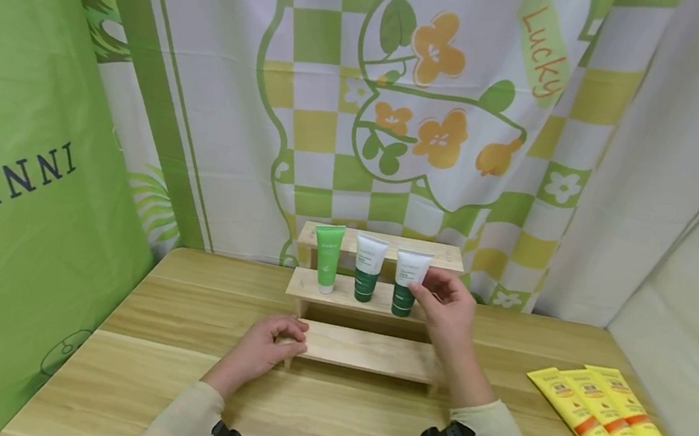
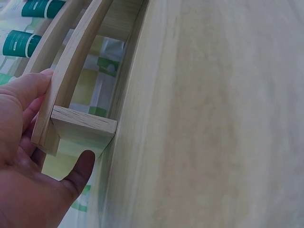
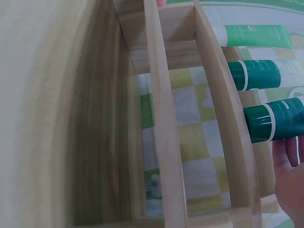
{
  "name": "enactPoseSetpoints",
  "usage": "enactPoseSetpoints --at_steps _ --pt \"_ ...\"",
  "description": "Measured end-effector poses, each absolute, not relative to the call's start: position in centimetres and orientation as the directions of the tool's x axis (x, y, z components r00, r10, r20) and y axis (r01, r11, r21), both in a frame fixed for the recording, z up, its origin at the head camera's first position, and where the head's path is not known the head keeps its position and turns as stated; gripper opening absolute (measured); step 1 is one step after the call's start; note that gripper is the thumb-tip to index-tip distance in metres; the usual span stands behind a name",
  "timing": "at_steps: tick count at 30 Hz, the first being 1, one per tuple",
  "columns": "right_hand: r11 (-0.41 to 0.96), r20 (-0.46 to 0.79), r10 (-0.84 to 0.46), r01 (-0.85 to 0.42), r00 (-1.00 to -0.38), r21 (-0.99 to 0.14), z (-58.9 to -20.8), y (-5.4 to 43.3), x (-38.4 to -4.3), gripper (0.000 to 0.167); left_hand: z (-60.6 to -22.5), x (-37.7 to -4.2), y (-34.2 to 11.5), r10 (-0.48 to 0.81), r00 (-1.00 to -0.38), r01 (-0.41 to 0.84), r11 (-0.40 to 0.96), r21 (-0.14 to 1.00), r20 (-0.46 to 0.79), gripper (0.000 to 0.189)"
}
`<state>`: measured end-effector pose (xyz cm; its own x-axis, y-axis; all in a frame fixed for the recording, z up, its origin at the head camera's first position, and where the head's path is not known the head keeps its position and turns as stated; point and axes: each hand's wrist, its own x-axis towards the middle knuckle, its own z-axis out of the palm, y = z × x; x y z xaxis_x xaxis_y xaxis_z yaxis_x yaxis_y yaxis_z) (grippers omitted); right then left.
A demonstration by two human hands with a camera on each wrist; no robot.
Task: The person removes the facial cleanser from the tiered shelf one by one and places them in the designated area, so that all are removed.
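A stepped wooden shelf point(image 1: 363, 352) stands on the table. On its middle step stand a light green tube point(image 1: 325, 266) and two white tubes with dark green caps point(image 1: 368, 269), point(image 1: 405, 287). My right hand point(image 1: 429, 284) pinches the rightmost white tube near its top. In the right wrist view that tube point(image 3: 280, 118) lies against my fingers point(image 3: 290, 164) at the lower right. My left hand point(image 1: 294, 338) grips the left end of the lowest step. The left wrist view has my thumb point(image 2: 84, 164) below the step's end point(image 2: 83, 124) and my fingers above it.
Three yellow tubes point(image 1: 601, 414) lie side by side on the wooden table point(image 1: 358, 430) at the right. A checked flower curtain point(image 1: 407, 106) hangs right behind the shelf. A green banner point(image 1: 5, 159) closes the left side, and white cloth the right.
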<state>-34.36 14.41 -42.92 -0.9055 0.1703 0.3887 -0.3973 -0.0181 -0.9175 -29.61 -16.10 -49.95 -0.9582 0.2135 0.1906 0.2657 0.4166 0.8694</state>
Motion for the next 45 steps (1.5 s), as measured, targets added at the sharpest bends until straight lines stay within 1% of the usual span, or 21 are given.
enactPoseSetpoints --at_steps 6,11,13,18,24,27,30,33,40,45 --pt "-0.041 0.373 0.157 -0.383 -0.915 -0.923 -42.6 15.8 -32.4 0.034 -47.9 -28.4 -15.9 0.232 -0.954 0.273 0.418 0.867 0.188 0.006" --pt "-0.02 0.381 0.141 -0.387 -0.914 -0.922 -42.4 17.3 -31.4 0.033 -50.7 -30.0 -16.9 0.228 -0.954 0.276 0.415 0.867 0.195 0.008" --pt "0.016 0.376 0.136 -0.377 -0.917 -0.926 -42.5 18.2 -31.0 0.033 -51.8 -30.7 -17.2 0.226 -0.955 0.275 0.416 0.867 0.194 0.009" --pt "0.132 0.33 0.126 -0.314 -0.935 -0.94 -42.4 21.0 -29.5 0.036 -51.9 -30.7 -17.1 0.23 -0.955 0.27 0.417 0.868 0.187 0.009" --pt "0.309 0.233 0.156 -0.177 -0.96 -0.935 -43.2 24.9 -28.1 0.045 -51.8 -30.6 -16.9 0.22 -0.957 0.266 0.413 0.871 0.188 0.009" --pt "0.43 0.201 0.175 -0.109 -0.964 -0.896 -43.9 27.1 -27.7 0.05 -51.6 -30.5 -16.8 0.221 -0.956 0.27 0.412 0.87 0.192 0.009" --pt "0.548 0.186 0.185 -0.056 -0.965 -0.835 -44.5 29.1 -27.4 0.053 -51.5 -30.4 -16.8 0.213 -0.959 0.261 0.411 0.873 0.186 0.009" --pt "0.634 0.17 0.186 -0.014 -0.968 -0.773 -45.1 30.7 -26.9 0.056 -51.4 -30.4 -16.7 0.216 -0.959 0.258 0.408 0.876 0.182 0.01" --pt "0.723 0.128 0.183 0.045 -0.975 -0.69 -46.6 33.0 -26.0 0.058 -51.5 -30.4 -16.5 0.213 -0.963 0.242 0.399 0.885 0.167 0.009" --pt "0.771 0.135 0.175 0.051 -0.975 -0.634 -46.9 34.2 -25.8 0.054 -51.6 -30.5 -16.1 0.208 -0.962 0.249 0.385 0.888 0.18 0.009"
